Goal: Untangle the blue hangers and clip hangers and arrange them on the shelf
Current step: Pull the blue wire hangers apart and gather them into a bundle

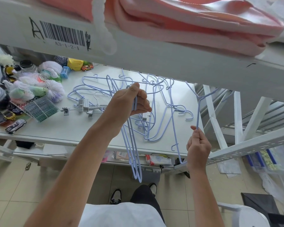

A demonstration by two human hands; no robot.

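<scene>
Barcode label (62, 36) "A3-1-2-1", handwritten "A"

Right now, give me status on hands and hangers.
Left hand grips bundle of blue hangers. Right hand pinches one hanger. Tangled pile and clip hangers on shelf.

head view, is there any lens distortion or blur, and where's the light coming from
Head view: wide-angle bend curves the upper shelf beam; the pink fabric close to the lens is soft; bright light glares on the shelf top behind the blue hangers; both hands, left and right, look sharp.
</scene>
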